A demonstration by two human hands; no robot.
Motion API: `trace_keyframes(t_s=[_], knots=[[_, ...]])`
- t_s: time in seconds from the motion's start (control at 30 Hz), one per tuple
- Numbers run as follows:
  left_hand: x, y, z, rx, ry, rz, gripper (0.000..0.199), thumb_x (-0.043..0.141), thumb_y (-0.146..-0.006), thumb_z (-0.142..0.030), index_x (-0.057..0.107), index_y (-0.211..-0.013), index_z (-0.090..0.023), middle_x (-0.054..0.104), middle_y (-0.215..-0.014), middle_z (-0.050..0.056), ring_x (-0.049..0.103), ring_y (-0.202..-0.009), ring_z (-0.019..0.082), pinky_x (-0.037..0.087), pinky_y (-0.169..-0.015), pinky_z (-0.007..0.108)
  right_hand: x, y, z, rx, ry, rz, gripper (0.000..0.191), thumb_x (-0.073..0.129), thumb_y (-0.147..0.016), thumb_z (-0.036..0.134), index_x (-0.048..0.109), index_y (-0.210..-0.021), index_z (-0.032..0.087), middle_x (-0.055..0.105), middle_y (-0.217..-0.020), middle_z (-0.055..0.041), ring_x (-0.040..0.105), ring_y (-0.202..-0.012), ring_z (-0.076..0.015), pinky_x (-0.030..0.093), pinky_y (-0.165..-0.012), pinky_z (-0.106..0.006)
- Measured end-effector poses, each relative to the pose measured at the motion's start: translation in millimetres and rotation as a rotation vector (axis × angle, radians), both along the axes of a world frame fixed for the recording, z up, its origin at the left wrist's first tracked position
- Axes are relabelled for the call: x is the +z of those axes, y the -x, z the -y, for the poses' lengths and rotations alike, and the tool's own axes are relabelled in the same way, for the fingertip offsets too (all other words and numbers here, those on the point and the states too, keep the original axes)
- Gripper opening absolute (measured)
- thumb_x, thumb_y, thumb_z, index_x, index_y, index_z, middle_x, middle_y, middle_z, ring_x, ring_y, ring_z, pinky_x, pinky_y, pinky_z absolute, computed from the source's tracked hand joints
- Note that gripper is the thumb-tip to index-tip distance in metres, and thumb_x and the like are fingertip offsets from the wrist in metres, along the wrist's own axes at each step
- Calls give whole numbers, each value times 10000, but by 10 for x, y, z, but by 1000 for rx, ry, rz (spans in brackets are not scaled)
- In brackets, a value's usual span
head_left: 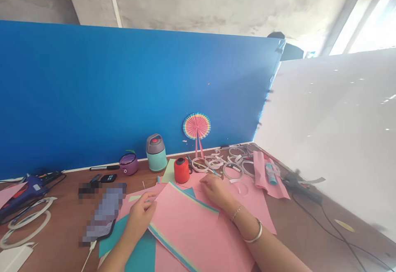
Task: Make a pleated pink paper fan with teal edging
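A pink paper sheet (185,226) with blue and yellow stripes along two edges lies slanted in front of me. My left hand (142,213) is at its left corner, thumb and fingers closed on the edge. Just beyond the sheet's upper striped edge is my right hand (215,188), its fingers curled down over the papers; whatever they may hold is hidden. Below the sheet lie more pink papers (260,206) and a teal sheet (140,249). A red thread spool (182,171) stands between and beyond my hands, with scissors (189,165) partly hidden behind it.
A round pleated paper fan (197,127) leans on the blue partition (123,94). Several white tape rings (233,171) lie right of it. A teal flask (156,156), purple cup (128,164), phone (105,212) and blue glue gun (31,187) are leftward. Cables (328,230) run along the right.
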State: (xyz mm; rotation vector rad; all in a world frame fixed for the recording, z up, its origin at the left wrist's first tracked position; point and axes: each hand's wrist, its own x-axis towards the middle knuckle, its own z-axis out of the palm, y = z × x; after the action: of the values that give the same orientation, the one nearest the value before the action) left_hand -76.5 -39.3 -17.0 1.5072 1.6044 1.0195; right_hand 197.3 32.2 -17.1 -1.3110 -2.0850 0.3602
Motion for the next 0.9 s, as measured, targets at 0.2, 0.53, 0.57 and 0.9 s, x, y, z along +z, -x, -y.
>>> trace_keyframes(t_s=[0.2,0.53,0.57,0.9], knots=[[19,-36,83,-192,-20,-137,332,419,-766,-393,621,-898,-165,301,-450,-82,264,-432,114,206,-471,242,98,62,66,20,2,136,296,466,-834,195,538,-548,174,602,-625,-21,495,-624,-137,362,-654,-259],[342,-109,277,-479,243,-27,343,476,-727,-365,744,-782,-158,439,-380,-31,404,-399,120,319,-459,236,125,32,69,38,20,71,341,430,-832,196,458,-492,194,557,-563,-11,486,-597,-149,335,-598,-268],[320,-108,262,-471,250,-12,367,467,-743,-385,741,-803,-149,384,-342,-47,381,-361,119,312,-444,238,124,27,65,39,28,64,332,433,-828,197,478,-499,198,567,-573,-14,498,-607,-155,345,-601,-271],[-153,-92,69,-175,-89,-711,588,384,-876,-519,322,-1422,-311,191,-1534,20,137,-1405,314,140,-1107,557,21,19,67,112,15,151,316,571,-780,252,637,-1083,193,602,-1181,-103,524,-1109,-259,395,-949,-388]])
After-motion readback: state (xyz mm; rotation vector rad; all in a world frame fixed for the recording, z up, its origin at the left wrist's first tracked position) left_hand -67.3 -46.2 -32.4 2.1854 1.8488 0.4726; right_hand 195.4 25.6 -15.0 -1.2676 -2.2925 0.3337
